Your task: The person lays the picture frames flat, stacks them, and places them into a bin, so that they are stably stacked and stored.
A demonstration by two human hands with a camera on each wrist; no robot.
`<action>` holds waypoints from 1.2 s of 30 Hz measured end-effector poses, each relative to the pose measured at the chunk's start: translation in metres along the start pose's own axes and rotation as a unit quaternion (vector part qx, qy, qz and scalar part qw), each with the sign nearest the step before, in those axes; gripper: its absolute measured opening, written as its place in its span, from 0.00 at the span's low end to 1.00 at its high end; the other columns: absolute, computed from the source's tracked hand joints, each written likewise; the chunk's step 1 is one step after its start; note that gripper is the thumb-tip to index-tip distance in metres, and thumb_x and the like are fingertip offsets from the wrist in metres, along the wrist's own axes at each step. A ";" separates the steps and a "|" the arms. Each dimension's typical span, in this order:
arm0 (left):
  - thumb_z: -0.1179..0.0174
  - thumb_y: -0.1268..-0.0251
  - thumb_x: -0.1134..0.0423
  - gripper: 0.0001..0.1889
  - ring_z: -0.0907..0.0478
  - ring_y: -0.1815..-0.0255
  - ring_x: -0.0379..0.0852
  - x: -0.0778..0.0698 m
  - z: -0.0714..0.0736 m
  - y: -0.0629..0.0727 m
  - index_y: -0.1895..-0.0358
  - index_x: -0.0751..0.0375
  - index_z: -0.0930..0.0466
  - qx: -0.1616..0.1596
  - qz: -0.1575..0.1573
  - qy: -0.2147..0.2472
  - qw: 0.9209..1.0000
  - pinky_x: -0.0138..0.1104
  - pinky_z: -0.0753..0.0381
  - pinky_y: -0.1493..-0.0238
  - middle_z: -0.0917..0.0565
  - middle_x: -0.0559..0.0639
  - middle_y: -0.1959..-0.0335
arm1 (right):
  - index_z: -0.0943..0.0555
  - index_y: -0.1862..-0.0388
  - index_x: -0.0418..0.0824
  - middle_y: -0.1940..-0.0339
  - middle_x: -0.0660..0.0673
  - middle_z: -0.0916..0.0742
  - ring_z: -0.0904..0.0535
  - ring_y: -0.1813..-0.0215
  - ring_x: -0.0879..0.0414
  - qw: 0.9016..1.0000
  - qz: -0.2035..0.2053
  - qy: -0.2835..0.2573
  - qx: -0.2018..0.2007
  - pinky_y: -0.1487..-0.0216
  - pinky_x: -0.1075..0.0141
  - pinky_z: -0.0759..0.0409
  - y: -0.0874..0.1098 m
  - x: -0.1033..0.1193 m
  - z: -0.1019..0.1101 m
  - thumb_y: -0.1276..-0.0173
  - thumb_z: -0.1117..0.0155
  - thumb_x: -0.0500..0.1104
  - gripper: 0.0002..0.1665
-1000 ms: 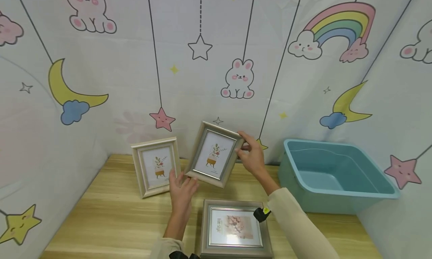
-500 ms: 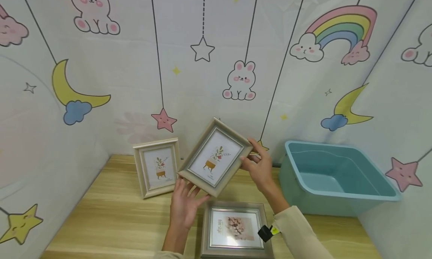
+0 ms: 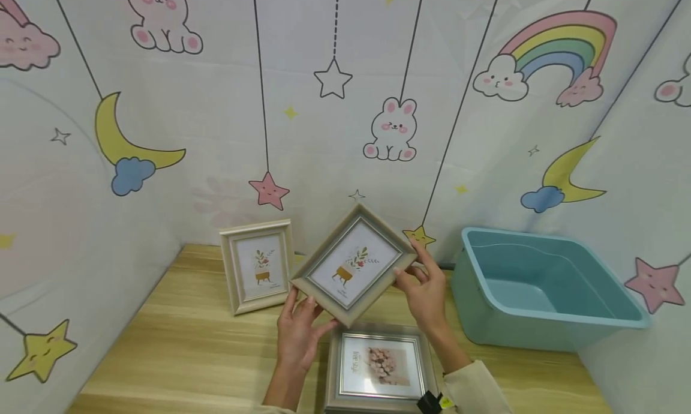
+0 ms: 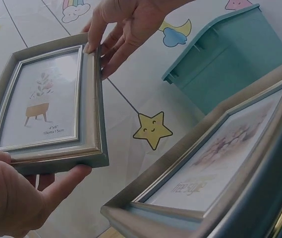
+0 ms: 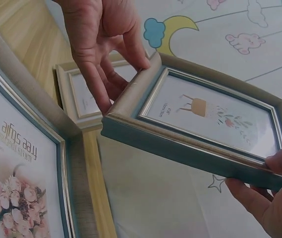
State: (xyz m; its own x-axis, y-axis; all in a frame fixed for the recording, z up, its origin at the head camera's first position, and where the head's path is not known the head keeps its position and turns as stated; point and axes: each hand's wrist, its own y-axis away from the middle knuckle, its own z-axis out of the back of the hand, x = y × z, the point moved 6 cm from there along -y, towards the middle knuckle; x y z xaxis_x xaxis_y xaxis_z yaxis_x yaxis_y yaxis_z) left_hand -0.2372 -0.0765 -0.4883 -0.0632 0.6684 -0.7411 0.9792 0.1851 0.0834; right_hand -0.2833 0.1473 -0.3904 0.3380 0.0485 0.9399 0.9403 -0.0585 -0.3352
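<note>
Both hands hold a champagne-coloured picture frame (image 3: 352, 263) up above the table, turned so one corner points upward. Its print shows a plant in an orange footed pot. My right hand (image 3: 427, 297) pinches the right corner, thumb on the front and fingers behind. At the lower left, my left hand (image 3: 298, 335) grips the edges around the left and bottom corners between thumb and fingers; its fingers (image 5: 96, 87) show in the right wrist view. Behind and to the left, a cream picture frame (image 3: 231, 269) with a similar print stands upright, slightly turned.
A larger picture frame (image 3: 336, 366) with a blossom print lies face up on the wooden table (image 3: 178, 342), under the hands. To the right stands a blue-green plastic tub (image 3: 518, 327). A white printed cloth wall (image 3: 324, 138) closes off the back and sides.
The held picture frame has rotated clockwise and come slightly lower. My left hand has shifted from beside the cream frame to a grip on the held frame's lower left edge.
</note>
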 end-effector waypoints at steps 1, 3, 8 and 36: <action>0.50 0.22 0.65 0.31 0.18 0.47 0.48 0.000 0.000 0.000 0.21 0.50 0.46 0.002 -0.003 -0.006 1.000 0.65 0.23 0.45 0.18 0.46 0.48 | 0.31 0.26 0.41 0.48 0.39 0.26 0.16 0.60 0.59 1.000 0.000 -0.002 -0.002 0.61 0.63 0.11 0.001 0.000 0.001 0.39 0.40 0.18 0.42; 0.51 0.22 0.65 0.31 0.18 0.48 0.47 -0.001 -0.001 0.002 0.20 0.52 0.48 0.003 -0.009 -0.018 1.000 0.65 0.23 0.45 0.19 0.47 0.48 | 0.31 0.26 0.41 0.49 0.39 0.26 0.16 0.59 0.58 1.000 0.002 -0.007 -0.004 0.60 0.62 0.11 0.004 -0.001 0.001 0.38 0.40 0.18 0.42; 0.54 0.21 0.66 0.29 0.20 0.49 0.47 -0.007 0.001 0.004 0.21 0.55 0.46 0.001 -0.024 -0.051 0.998 0.66 0.23 0.46 0.21 0.48 0.50 | 0.31 0.27 0.37 0.44 0.39 0.26 0.17 0.55 0.60 1.000 0.008 0.003 -0.010 0.57 0.64 0.11 0.012 -0.001 0.004 0.37 0.39 0.20 0.39; 0.49 0.29 0.79 0.26 0.22 0.53 0.31 -0.058 0.005 0.020 0.29 0.79 0.38 0.024 -0.212 -0.270 0.939 0.28 0.13 0.59 0.22 0.44 0.52 | 0.17 0.45 0.32 0.45 0.34 0.13 0.17 0.41 0.40 0.961 -0.055 0.268 0.046 0.47 0.58 0.14 0.032 -0.009 0.026 0.34 0.29 0.50 0.27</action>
State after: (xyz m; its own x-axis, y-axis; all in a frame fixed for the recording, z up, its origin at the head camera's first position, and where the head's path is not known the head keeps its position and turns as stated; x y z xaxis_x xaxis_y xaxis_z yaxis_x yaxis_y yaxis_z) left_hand -0.2135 -0.1152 -0.4471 -0.3542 0.0770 -0.9320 0.8967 0.3107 -0.3152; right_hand -0.2549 0.1711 -0.4109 0.1907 -0.4719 0.8608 0.9772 0.0076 -0.2123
